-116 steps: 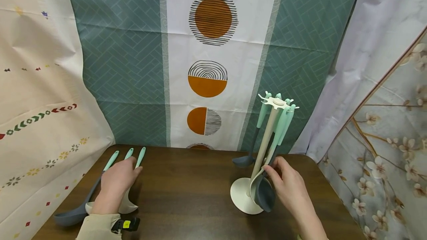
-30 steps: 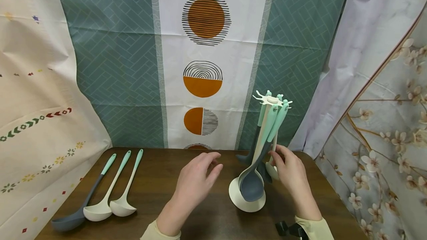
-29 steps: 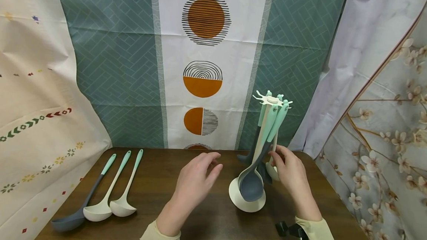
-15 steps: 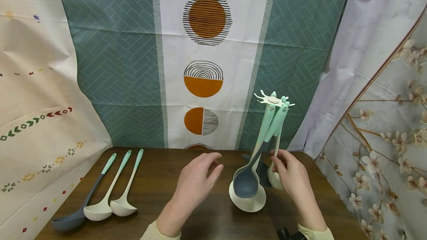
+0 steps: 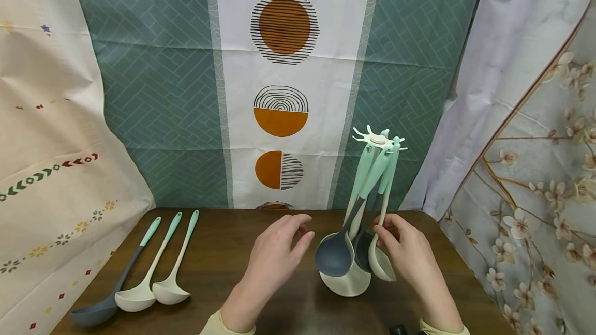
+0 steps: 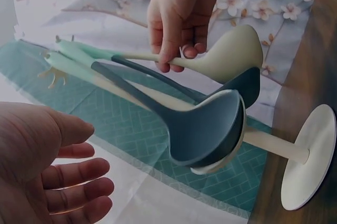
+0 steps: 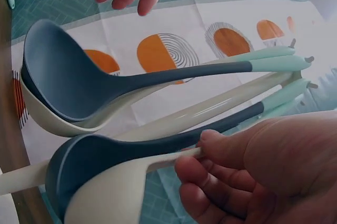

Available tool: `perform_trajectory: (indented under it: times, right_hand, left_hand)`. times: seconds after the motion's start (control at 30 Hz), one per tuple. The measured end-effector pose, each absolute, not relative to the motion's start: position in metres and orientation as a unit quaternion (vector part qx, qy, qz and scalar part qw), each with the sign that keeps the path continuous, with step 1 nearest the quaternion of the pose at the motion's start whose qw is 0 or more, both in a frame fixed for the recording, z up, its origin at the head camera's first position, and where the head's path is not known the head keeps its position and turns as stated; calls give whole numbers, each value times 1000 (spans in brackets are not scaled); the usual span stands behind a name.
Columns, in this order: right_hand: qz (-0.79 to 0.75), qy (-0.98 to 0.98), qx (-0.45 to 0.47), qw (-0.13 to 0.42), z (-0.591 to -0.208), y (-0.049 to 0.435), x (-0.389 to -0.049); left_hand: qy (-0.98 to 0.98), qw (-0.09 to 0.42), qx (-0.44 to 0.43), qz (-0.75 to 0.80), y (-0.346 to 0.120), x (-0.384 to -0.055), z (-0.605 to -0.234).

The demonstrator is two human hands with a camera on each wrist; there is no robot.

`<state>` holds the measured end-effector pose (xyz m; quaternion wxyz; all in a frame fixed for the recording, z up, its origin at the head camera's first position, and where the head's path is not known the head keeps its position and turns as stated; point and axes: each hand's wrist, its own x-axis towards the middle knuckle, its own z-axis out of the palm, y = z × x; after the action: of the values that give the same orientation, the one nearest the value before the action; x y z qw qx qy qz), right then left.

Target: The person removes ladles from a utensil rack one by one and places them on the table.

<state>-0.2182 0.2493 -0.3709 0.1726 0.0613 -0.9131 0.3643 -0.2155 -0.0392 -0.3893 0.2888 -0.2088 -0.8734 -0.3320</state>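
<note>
A cream rotating utensil stand (image 5: 346, 284) stands on the right of the table, ladles hanging by mint handles from its hooked top (image 5: 378, 140). My right hand (image 5: 410, 244) pinches the stem of a hanging cream ladle (image 5: 383, 263) just above its bowl, as the right wrist view also shows. A dark blue ladle (image 5: 334, 255) hangs at the front left, overlapping a cream one (image 7: 45, 113) behind it. Another dark ladle (image 7: 95, 161) is beside the pinched one. My left hand (image 5: 279, 249) hovers left of the stand, fingers relaxed, touching nothing.
At the table's left lie a dark ladle (image 5: 95, 315) and two cream ladles (image 5: 135, 299), side by side with mint handles pointing away. Patterned cloth (image 5: 284, 180) hangs behind the table, and floral fabric (image 5: 549, 211) hangs at the right.
Hanging ladles have turned round the post: the pinched cream ladle has come nearer me, the front dark one has swung left. Earlier, my left hand moved from the lying ladles to the middle.
</note>
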Motion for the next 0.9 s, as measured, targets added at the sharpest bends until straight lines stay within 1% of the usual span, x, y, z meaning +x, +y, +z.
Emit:
perform_trajectory:
  times: [0.43, 0.9]
  right_hand:
    - [369, -914, 72, 153, -367, 248, -211]
    - [370, -914, 77, 150, -365, 245, -206]
  left_hand:
    - [-861, 279, -229, -359, -13, -222, -393]
    - [-851, 318, -230, -349, 18, -239, -391]
